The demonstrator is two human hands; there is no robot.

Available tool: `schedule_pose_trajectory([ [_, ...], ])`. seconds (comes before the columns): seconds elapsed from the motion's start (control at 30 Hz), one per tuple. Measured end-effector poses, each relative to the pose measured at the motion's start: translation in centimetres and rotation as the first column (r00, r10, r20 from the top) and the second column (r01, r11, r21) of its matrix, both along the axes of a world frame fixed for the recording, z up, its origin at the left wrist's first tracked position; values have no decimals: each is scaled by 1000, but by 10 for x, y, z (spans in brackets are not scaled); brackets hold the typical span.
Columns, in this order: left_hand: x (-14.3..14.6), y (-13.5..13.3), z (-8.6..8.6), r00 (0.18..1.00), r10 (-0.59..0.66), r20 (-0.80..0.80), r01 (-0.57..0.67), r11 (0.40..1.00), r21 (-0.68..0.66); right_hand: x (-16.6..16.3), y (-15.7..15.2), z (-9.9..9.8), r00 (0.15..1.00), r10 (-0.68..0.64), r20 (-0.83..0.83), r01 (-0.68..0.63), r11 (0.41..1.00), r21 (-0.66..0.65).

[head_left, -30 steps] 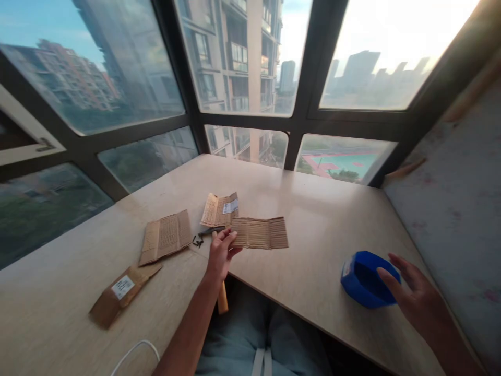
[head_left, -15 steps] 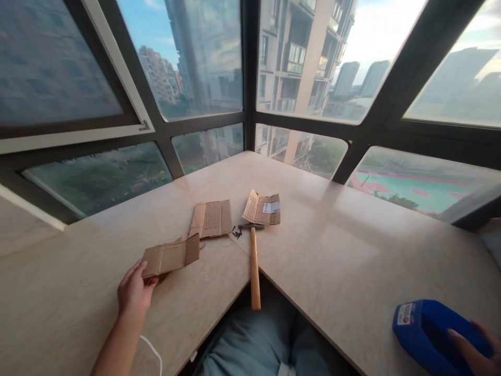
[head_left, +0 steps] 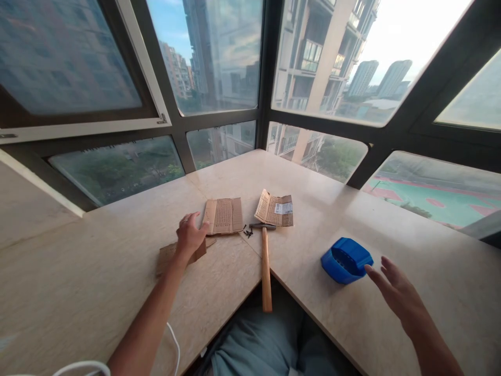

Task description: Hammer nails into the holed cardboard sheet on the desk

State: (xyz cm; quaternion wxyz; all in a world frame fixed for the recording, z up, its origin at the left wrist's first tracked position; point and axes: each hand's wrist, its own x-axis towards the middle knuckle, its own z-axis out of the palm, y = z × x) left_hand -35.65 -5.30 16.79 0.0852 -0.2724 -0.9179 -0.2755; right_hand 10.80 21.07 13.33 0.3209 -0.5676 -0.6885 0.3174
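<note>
**Dark window frames (head_left: 266,68) bounded a beige, marble-patterned countertop (head_left: 313,193)**

A metal-headed hammer with a long, tan wooden handle (head_left: 266,266) lay with its handle overhanging the countertop's front edge. Right of it sat an angular blue plastic container (head_left: 334,272), its opening upward. The right hand (head_left: 397,290) was just beside, fingers spread apart, thumb by the rim; whether they touched could not be told.

The left hand (head_left: 191,236) was spread wide over a folded brown cardboard piece (head_left: 166,257), partly hidden by the forearm. Its fingers were near a flat, creased brown cardboard sheet (head_left: 224,215); contact was unclear. A bent brown cardboard piece with a white label (head_left: 276,210) lay behind the hammer's head. Small dark screw-like pieces (head_left: 248,231) lay between sheet and hammer.
</note>
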Motion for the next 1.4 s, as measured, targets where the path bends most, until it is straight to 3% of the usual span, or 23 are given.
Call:
schedule_pose_trajectory([
  [0.1,-28,36,-7,971,75,229,-14,967,-254,-6,-18,9,999,-27,-41,25,998,-59],
  [0.2,-54,54,-14,936,150,317,-35,939,-343,-1,-36,14,995,-63,-82,54,992,-112],
  [0.3,-70,60,-19,889,166,427,-96,979,-182,6,-51,16,988,-124,-90,108,981,-160],
  [0.43,-75,61,-20,743,55,667,-160,982,98,12,-66,16,990,-117,-79,100,977,-188],
  [0.63,-63,54,1,709,-115,695,-156,937,314,15,-82,13,984,-123,-127,107,986,-125],
  [0.7,-54,50,14,726,-177,665,-167,892,420,14,-86,14,983,-127,-132,108,984,-144],
  [0.87,-12,44,48,776,-357,520,-155,691,706,6,-100,21,975,-114,-190,84,984,-160],
  [1.0,41,38,68,918,-302,258,3,655,756,-8,-113,33,961,-40,-275,2,991,-137],
  [1.1,87,32,73,965,-243,-96,237,662,711,-27,-126,50,912,18,-411,-85,986,-145],
  [1.2,124,25,69,871,-345,-349,491,590,641,-49,-135,67,765,72,-641,-284,930,-235],
  [1.27,140,20,62,778,-447,-442,628,531,569,-60,-138,74,555,22,-832,-489,817,-305],
  [1.33,148,14,54,724,-503,-472,689,503,521,-67,-139,78,416,-77,-906,-603,723,-338],
  [1.4,150,9,47,716,-520,-466,697,498,516,-70,-139,77,376,-139,-916,-612,705,-358],
])
